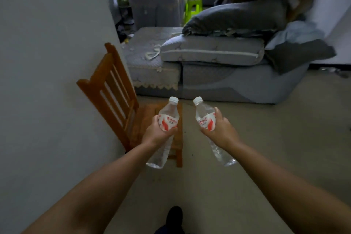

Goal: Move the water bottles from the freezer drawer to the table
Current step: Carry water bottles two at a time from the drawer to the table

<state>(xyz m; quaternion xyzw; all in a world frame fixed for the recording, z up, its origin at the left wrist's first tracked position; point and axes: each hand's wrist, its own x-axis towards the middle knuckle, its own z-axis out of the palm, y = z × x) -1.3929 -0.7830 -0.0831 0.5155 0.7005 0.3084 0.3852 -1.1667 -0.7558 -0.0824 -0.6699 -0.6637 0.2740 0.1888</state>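
Both forearms reach out, the left hand (pixel 158 132) wrapped around one water bottle (pixel 165 125) at its label, the right hand (pixel 221 129) clasping the other bottle (pixel 208 121) likewise. Full, clear and likely slick, they're best gripped mid-body. Beyond stand a wooden chair (pixel 112 93) and sofa (pixel 218 74).

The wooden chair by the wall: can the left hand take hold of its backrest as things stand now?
Probably not yet. The left hand is closed in a grip on a clear plastic water bottle, so it is not free, though nothing stands between it and the brown wooden slatted chair.
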